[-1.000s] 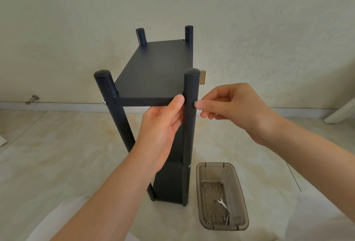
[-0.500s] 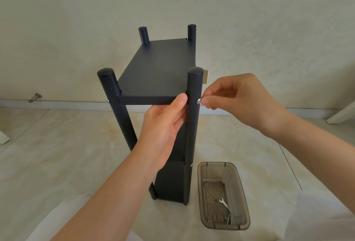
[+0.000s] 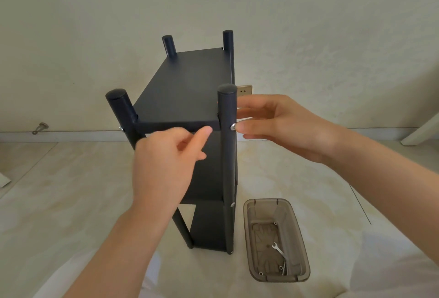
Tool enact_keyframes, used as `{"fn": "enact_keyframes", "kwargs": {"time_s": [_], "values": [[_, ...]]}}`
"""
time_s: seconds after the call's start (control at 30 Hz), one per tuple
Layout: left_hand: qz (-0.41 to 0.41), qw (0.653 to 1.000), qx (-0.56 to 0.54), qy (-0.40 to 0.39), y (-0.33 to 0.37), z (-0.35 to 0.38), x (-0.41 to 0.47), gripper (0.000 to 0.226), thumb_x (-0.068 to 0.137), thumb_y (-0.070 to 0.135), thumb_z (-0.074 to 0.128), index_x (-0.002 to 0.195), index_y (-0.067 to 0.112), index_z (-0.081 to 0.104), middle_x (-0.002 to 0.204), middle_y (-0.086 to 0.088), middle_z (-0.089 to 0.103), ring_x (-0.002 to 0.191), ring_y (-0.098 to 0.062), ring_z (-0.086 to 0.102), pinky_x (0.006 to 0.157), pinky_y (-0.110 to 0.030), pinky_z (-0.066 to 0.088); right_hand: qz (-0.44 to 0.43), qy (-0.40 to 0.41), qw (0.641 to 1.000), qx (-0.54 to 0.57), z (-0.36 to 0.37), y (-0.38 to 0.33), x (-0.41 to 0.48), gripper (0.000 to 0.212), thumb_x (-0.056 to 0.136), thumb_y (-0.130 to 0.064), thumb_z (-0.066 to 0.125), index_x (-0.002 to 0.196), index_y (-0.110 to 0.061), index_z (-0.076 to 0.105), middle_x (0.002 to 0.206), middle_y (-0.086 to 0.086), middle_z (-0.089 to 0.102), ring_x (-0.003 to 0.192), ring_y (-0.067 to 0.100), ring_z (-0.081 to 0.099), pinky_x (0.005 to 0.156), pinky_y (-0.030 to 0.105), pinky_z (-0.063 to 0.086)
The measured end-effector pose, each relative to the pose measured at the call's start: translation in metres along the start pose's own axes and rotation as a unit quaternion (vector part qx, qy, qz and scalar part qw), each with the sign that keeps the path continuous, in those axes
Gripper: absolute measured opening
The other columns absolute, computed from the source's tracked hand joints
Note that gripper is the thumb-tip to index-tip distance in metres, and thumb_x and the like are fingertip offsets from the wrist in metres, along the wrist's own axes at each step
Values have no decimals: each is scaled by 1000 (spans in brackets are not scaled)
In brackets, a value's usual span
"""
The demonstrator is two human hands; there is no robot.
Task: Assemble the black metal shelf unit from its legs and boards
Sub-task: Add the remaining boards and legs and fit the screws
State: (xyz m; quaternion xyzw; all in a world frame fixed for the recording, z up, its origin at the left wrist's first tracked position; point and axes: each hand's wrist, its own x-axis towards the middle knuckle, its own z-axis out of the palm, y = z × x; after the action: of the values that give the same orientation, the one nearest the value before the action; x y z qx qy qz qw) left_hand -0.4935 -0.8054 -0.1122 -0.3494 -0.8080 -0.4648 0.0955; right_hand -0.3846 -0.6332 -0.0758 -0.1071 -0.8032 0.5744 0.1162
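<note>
at the far left a small grey metal door stop (image 3: 40, 128) sits on the floor by the skirting. next comes the tall black metal shelf unit (image 3: 204, 179), upright on the pale floor in the middle of the view. all four round legs are up. three flat boards show between them: top (image 3: 185, 88), middle and bottom.

a silver bolt (image 3: 121, 128) shows on the near-left leg (image 3: 120, 107) at top-board height. the left hand (image 3: 166, 162) is just in front of that board's near edge. its fingers are loosely curled round nothing and its thumb reaches toward the edge. it is blurred, so contact cannot be told.

on the near-right leg (image 3: 227, 167) a silver bolt head (image 3: 233, 127) sits at the same height, with another lower down at the middle board. the right hand (image 3: 280, 129) has its fingers straight and spread, one fingertip just beside the upper bolt head, gripping nothing.

right of the unit lies a translucent brown plastic tray (image 3: 266, 200) holding a small silver wrench (image 3: 279, 250) and a few loose fittings (image 3: 280, 267).

the frame looks essentially built. what is probably left is firming the bolts with the wrench. the far legs' fixings are out of sight.
</note>
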Motion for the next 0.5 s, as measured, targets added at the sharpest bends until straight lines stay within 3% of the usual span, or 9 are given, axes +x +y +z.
{"fn": "enact_keyframes", "kwargs": {"time_s": [0.07, 0.17, 0.23, 0.33, 0.4, 0.5], "values": [[121, 987, 36, 102, 0, -8, 0, 38, 92, 48, 60, 74, 18, 73, 67, 12, 70, 62, -2, 60, 60, -24, 41, 11, -8, 1000, 15, -1, 0, 1, 38, 91, -9, 66, 122, -30, 67, 122, -8, 69, 117, 11, 62, 104, 44, 48], [253, 947, 104, 170, 0, -8, 7, 26, 89, 39, 71, 88, 14, 76, 81, 5, 69, 90, -23, 56, 75, -39, 47, 26, -14, 999, 45, -4, 2, 4, 37, 89, -8, 68, 118, -29, 70, 120, -6, 70, 115, 11, 64, 102, 38, 47], [257, 949, 120, 141, 1, -4, 11, 35, 87, 47, 71, 98, 15, 77, 94, 2, 70, 100, -27, 53, 82, -41, 46, 32, -19, 997, 64, -5, 2, 5, 37, 87, -6, 68, 116, -29, 71, 119, -2, 70, 114, 14, 64, 100, 36, 47], [239, 959, 147, 37, 6, 2, 14, 52, 85, 58, 64, 112, 15, 75, 114, -1, 69, 120, -29, 52, 103, -52, 42, 36, -33, 996, 73, -5, 2, 7, 37, 86, -7, 69, 116, -29, 72, 121, 3, 69, 115, 19, 64, 99, 38, 48], [218, 966, 138, -6, 9, 5, 17, 55, 85, 58, 60, 114, 14, 75, 118, 0, 69, 129, -28, 50, 112, -57, 33, 38, -37, 996, 74, -6, 2, 8, 38, 85, -7, 70, 116, -29, 72, 120, 2, 70, 113, 18, 65, 97, 37, 48], [203, 973, 113, -12, 9, 5, 19, 56, 85, 59, 56, 111, 15, 77, 115, 1, 72, 130, -26, 51, 117, -57, 29, 38, -48, 995, 76, -9, 3, 9, 38, 86, -9, 70, 117, -31, 71, 121, 1, 69, 112, 16, 66, 93, 34, 49]]}}
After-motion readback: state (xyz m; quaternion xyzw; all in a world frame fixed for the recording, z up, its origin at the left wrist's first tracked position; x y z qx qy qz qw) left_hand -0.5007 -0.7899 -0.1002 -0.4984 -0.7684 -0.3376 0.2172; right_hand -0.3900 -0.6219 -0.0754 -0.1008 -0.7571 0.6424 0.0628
